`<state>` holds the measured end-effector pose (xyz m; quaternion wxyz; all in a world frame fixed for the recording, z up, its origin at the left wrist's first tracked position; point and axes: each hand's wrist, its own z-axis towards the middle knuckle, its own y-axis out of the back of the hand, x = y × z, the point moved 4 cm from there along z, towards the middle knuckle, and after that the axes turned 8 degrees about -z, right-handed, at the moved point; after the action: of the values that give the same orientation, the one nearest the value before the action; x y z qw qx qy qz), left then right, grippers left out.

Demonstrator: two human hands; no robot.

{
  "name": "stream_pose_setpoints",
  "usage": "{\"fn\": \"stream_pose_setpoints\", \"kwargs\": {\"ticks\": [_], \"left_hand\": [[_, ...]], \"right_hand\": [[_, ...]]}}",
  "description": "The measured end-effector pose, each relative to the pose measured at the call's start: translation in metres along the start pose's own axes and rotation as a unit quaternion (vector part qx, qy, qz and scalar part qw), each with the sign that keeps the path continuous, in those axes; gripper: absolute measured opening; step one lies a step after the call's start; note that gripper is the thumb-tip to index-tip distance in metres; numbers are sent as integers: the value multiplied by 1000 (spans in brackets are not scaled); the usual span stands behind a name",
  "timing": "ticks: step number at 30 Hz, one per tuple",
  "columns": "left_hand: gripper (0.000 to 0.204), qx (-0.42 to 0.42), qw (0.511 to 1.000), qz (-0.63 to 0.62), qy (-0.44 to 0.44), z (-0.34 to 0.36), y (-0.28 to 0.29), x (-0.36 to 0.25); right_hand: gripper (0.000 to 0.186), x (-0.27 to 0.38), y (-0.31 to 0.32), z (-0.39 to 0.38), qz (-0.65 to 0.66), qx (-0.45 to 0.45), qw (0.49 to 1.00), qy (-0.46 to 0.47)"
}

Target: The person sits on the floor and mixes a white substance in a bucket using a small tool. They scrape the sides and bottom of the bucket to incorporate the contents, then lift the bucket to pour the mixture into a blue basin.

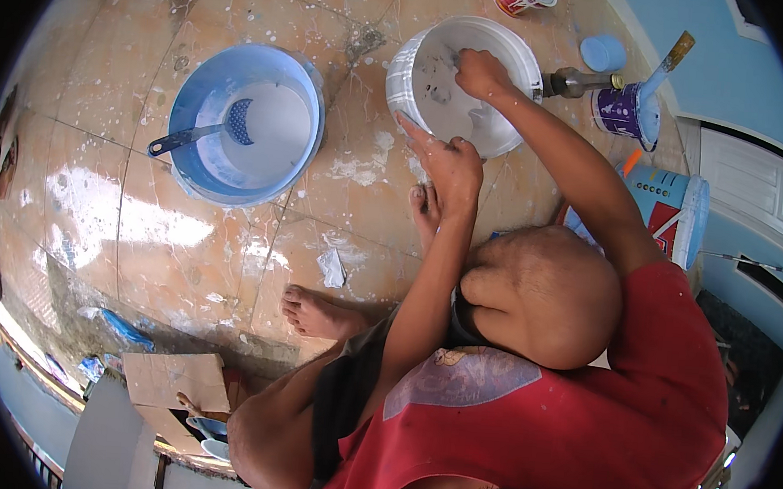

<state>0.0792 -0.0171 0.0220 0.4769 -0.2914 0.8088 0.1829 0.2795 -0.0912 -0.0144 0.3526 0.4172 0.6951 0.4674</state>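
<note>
Centrally, a white bucket (401, 73) of pale liquid stands on the tiled floor (349, 139), nearest to both hands. The right hand (481, 75) reaches over the bucket's right rim, fingers bunched within the opening; whether they grip anything cannot be told. The left hand (452, 172) lies at the near edge, index finger extended along the rim and the other fingers curled; its grip, too, cannot be told. Leftward, a strip of floor separates the bucket from a blue basin (191, 111), whose left rim supports the handle of a slotted skimmer (239, 122). Room is narrower on the right: a dark bottle (570, 83) sits just beside the rim, then a purple can (613, 112), with the blue wall (725, 72) beyond.
</note>
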Motion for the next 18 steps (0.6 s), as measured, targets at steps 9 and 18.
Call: {"fn": "stream_pose_setpoints", "kwargs": {"ticks": [9,18], "left_hand": [[92,18,1000,12,9,-3,-13,-12],[93,38,997,22,-55,-9,-23,-10]], "right_hand": [[32,-29,-41,-3,190,101,965,-151],[37,-40,-42,19,89,-29,995,-19]]}}
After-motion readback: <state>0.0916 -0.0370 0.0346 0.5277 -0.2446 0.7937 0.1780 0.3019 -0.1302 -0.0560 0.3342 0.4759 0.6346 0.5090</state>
